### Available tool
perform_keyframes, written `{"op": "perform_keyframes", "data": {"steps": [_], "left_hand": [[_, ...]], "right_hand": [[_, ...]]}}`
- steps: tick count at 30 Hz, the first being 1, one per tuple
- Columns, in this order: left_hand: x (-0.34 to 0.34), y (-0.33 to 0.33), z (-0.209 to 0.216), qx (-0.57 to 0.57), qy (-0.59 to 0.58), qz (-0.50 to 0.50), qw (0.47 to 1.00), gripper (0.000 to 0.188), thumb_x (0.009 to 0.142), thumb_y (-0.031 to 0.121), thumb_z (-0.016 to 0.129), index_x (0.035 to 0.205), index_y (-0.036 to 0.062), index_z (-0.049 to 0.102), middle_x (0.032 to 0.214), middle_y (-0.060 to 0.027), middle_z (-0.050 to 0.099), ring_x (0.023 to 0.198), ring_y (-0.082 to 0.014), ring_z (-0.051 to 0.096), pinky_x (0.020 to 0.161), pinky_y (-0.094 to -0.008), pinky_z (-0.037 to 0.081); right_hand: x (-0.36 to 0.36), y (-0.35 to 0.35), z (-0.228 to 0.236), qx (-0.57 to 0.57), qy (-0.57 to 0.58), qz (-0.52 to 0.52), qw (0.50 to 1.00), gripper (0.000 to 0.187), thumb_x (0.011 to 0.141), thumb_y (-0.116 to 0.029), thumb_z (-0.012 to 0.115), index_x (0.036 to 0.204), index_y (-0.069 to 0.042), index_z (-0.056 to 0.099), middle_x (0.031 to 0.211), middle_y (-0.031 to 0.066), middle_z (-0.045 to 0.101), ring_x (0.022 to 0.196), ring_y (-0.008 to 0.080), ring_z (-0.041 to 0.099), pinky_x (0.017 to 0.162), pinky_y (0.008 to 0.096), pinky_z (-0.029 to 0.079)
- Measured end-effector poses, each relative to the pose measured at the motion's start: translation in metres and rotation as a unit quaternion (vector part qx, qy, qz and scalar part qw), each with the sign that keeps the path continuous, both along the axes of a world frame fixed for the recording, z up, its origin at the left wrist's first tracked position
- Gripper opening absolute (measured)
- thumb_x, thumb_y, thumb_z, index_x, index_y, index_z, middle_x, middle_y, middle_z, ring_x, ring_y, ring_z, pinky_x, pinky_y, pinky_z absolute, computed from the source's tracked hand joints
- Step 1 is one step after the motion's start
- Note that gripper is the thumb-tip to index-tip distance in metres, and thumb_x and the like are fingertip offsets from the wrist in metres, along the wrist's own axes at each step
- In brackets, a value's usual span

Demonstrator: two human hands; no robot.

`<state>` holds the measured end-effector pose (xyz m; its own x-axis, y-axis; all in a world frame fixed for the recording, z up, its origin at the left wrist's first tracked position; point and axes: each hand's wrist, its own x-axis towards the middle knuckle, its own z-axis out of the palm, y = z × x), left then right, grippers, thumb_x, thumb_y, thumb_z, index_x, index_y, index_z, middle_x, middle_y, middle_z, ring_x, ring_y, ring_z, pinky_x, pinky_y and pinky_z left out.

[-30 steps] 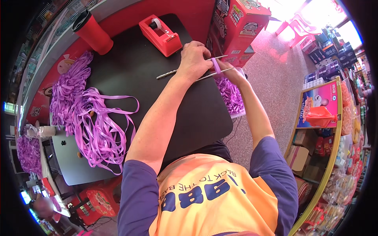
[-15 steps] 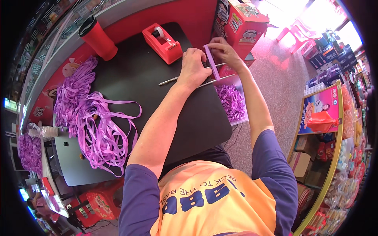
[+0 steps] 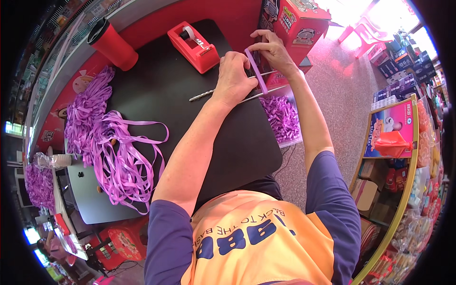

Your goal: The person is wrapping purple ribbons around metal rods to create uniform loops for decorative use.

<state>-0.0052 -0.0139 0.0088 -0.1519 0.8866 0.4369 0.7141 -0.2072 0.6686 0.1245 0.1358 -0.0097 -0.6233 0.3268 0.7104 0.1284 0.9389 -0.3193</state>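
Note:
Two thin metal rods extend side by side past the right edge of the black tabletop. A flat strip of purple ribbon lies across them. My left hand is closed, its curled fingers gripping at the rods just left of the ribbon; what lies under the palm is hidden. Beyond the rods, my right hand pinches the ribbon's far end, with one finger raised off it. Below the rods, a clear bin holds many short purple ribbon pieces.
Loose purple ribbon is heaped on the table's left side, with a denser bundle behind it. A red tape dispenser and a red tumbler stand at the back. Past my right hand is a red carton; shelves stand at right.
My right hand has lifted slightly up and away from the rods, one finger now straighter. My left hand stays closed at the rods. The whole view has shifted a little.

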Motion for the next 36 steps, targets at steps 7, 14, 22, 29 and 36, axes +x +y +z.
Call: {"op": "perform_keyframes", "data": {"steps": [7, 14, 22, 29, 36], "left_hand": [[-0.004, -0.002, -0.001, 0.011, 0.008, 0.001, 1.0, 0.032, 0.058, 0.006, 0.069, 0.082, 0.0025, 0.049, 0.095, -0.012, 0.051, 0.095, -0.0295, 0.047, 0.084, -0.0357, 0.041], [-0.001, -0.002, 0.001, -0.008, -0.007, -0.013, 1.0, 0.026, 0.061, 0.006, 0.067, 0.085, 0.0033, 0.057, 0.104, -0.0122, 0.051, 0.103, -0.0299, 0.046, 0.09, -0.0357, 0.04], [0.002, -0.003, 0.001, -0.042, -0.004, -0.032, 0.999, 0.02, 0.064, 0.009, 0.065, 0.082, 0.0097, 0.072, 0.121, -0.0142, 0.049, 0.117, -0.0312, 0.041, 0.101, -0.0372, 0.035], [-0.002, -0.005, 0.004, -0.059, 0.016, -0.041, 0.997, 0.021, 0.066, 0.012, 0.066, 0.086, 0.0099, 0.073, 0.119, -0.0124, 0.053, 0.116, -0.0301, 0.043, 0.101, -0.0371, 0.035], [-0.004, -0.002, 0.002, -0.069, 0.025, -0.044, 0.996, 0.023, 0.067, 0.015, 0.067, 0.088, 0.0102, 0.073, 0.118, -0.0108, 0.055, 0.113, -0.0288, 0.045, 0.099, -0.0372, 0.036]], "right_hand": [[-0.003, -0.008, 0.004, -0.086, 0.023, 0.02, 0.996, 0.027, 0.077, 0.006, 0.057, 0.093, -0.01, 0.071, 0.112, 0.0036, 0.051, 0.085, 0.0153, 0.048, 0.077, 0.0277, 0.041], [0.004, 0.001, -0.037, -0.131, -0.009, 0.017, 0.991, 0.028, 0.075, 0.002, 0.058, 0.093, -0.015, 0.071, 0.116, 0.0081, 0.053, 0.113, 0.0258, 0.05, 0.094, 0.0342, 0.042], [0.045, -0.041, -0.09, -0.19, -0.017, -0.03, 0.981, 0.023, 0.077, -0.006, 0.056, 0.093, -0.011, 0.07, 0.108, 0.0107, 0.057, 0.105, 0.0284, 0.053, 0.09, 0.0378, 0.043], [0.068, -0.165, -0.053, -0.268, -0.004, -0.136, 0.954, 0.028, 0.084, -0.006, 0.053, 0.11, -0.007, 0.061, 0.103, 0.012, 0.055, 0.101, 0.0291, 0.053, 0.088, 0.0379, 0.04], [0.06, -0.181, -0.006, -0.314, 0.016, -0.201, 0.928, 0.024, 0.085, -0.009, 0.05, 0.104, -0.002, 0.062, 0.097, 0.0141, 0.058, 0.094, 0.0277, 0.057, 0.084, 0.0342, 0.044]]}}
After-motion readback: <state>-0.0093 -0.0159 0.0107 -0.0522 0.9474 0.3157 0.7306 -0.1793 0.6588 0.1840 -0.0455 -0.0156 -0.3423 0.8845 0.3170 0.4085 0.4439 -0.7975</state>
